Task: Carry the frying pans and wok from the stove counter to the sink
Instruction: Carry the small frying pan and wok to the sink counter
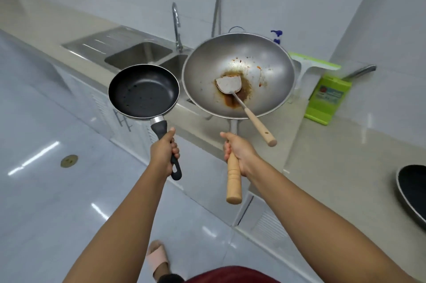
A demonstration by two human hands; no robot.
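Beige counter [334, 155], steel sink [138, 53]; left grip [164, 152] clamped on frying pan [143, 91], right grip [239, 151] on wok [238, 75].

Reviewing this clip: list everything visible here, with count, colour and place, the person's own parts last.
small frying pan: 1, black, held up left of the wok
wok: 1, steel with brown residue, held over the counter edge
spatula: 1, metal blade, wooden handle, lying in the wok
second frying pan: 1, black, on the counter at far right
sink: 1, steel, two basins, ahead
tap: 1, chrome, behind the sink
box: 1, green, on the counter right of the wok
left hand: grip closed on the pan handle
right hand: grip closed on the wok handle
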